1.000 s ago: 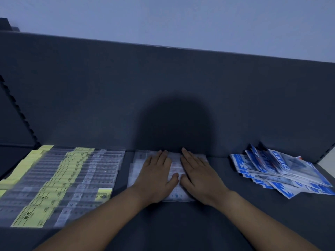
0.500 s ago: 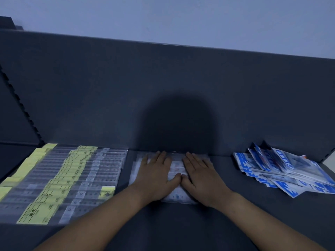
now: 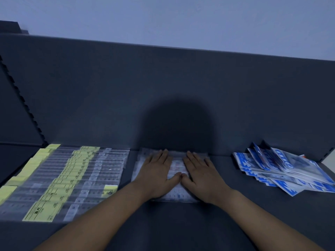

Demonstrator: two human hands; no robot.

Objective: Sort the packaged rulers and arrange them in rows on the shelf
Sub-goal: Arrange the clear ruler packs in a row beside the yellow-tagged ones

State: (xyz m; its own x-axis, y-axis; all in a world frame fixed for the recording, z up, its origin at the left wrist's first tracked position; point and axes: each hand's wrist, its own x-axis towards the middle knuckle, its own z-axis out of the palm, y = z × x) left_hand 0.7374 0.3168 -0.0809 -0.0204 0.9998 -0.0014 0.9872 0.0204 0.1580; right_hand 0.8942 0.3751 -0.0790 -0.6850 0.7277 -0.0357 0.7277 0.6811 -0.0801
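The dark shelf (image 3: 181, 225) carries a wide row of yellow-labelled packaged rulers (image 3: 72, 178) at the left and a loose heap of blue-printed packets (image 3: 282, 169) at the right. Between them lies a clear ruler stack (image 3: 176, 168) against the back panel. The left hand (image 3: 155, 176) and right hand (image 3: 203, 178) press flat on it, fingers straight, thumbs touching.

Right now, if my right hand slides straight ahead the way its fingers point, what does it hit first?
Probably the shelf's back panel. Your right hand lies flat on the clear ruler packets, whose far edge sits close to that panel; nothing else shows between.
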